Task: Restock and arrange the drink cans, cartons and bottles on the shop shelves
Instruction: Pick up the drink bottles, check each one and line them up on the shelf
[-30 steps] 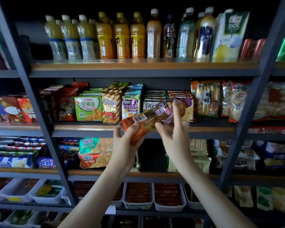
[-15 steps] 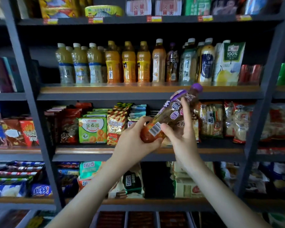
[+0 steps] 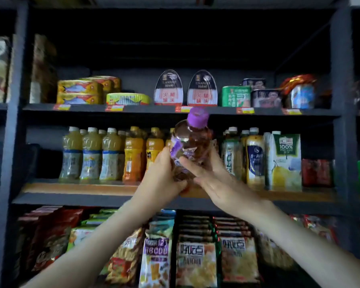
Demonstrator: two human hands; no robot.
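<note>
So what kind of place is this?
Most likely a small grocery shop: price tags line the shelf edge under the tins, drink bottles stand in rows, and the left hand and right hand hold a purple-capped bottle.

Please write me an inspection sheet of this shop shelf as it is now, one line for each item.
Surface: wooden drinks shelf, bare strip along its front edge.
Job's things: purple-capped bottle held nearly upright before the shelf; pale yellow bottles, orange bottles and a juice carton stand in a row.
Clutter: nothing seen.
Hands: left hand grips the bottle's lower part; right hand holds its side.
Cables: nothing seen.
Surroundings: canned food on the shelf above; snack packets below; dark metal frame.
</note>
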